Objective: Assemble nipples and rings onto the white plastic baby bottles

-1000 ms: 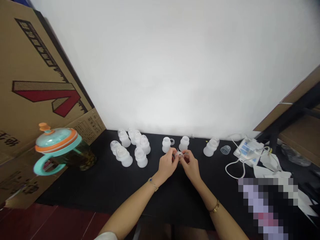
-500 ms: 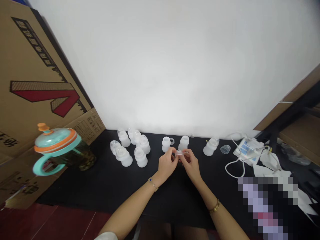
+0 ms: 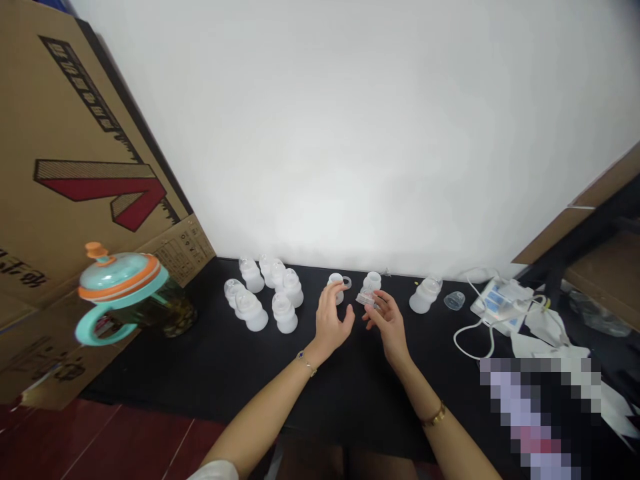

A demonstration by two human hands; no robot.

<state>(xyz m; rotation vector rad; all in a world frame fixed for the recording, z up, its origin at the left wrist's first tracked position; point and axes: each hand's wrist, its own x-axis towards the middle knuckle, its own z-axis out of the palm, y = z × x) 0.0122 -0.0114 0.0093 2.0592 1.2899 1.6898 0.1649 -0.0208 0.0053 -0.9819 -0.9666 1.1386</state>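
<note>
My left hand [image 3: 332, 319] is open, fingers stretched forward and thumb apart, just in front of a white uncapped baby bottle [image 3: 335, 277]. Its fingers partly hide that bottle, and I cannot tell whether they touch it. A translucent collar ring [image 3: 347, 282] lies beside the fingertips. My right hand [image 3: 391, 323] pinches a clear bottle nipple piece [image 3: 366, 297] at its fingertips, tilted to the left. Right behind this piece stands a second uncapped white bottle [image 3: 373, 280].
Several capped white bottles [image 3: 286, 313] stand to the left. Another capped bottle [image 3: 426, 296] and a loose clear cap [image 3: 455, 301] are on the right, before a white power strip with cables [image 3: 500, 303]. A teal-lidded jug [image 3: 125, 293] stands by a cardboard box [image 3: 95, 133].
Both hands were together on the nipple piece. My left hand has let go, opened and reached forward to the left bottle; my right hand has moved slightly right with the piece.
</note>
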